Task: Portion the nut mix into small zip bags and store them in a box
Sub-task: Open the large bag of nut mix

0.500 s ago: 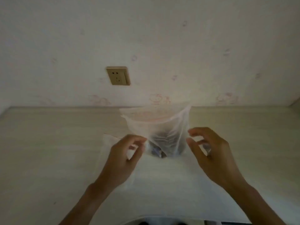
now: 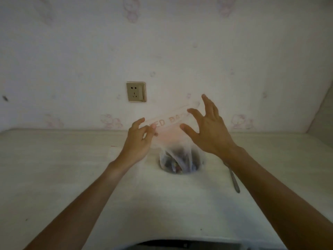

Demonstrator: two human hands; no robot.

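A clear zip bag [image 2: 168, 123] with pink lettering on its top strip is held up over the pale table [image 2: 54, 168]. Its bottom, holding a dark nut mix [image 2: 178, 163], rests on the table. My left hand [image 2: 138, 139] pinches the left end of the bag's top strip between thumb and fingers. My right hand [image 2: 207, 129] hovers at the right end of the strip with its fingers spread and straight; the fingertips are near or just touching the plastic.
A metal spoon [image 2: 234, 179] lies on the table just right of the bag, partly under my right forearm. A wall socket [image 2: 136, 91] is on the patterned wall behind. A dark object [image 2: 189, 245] shows at the bottom edge.
Both hands have risen from the bag's sides to its top strip. The bag's mouth, open before, is now drawn flat. My right hand has opened its fingers.
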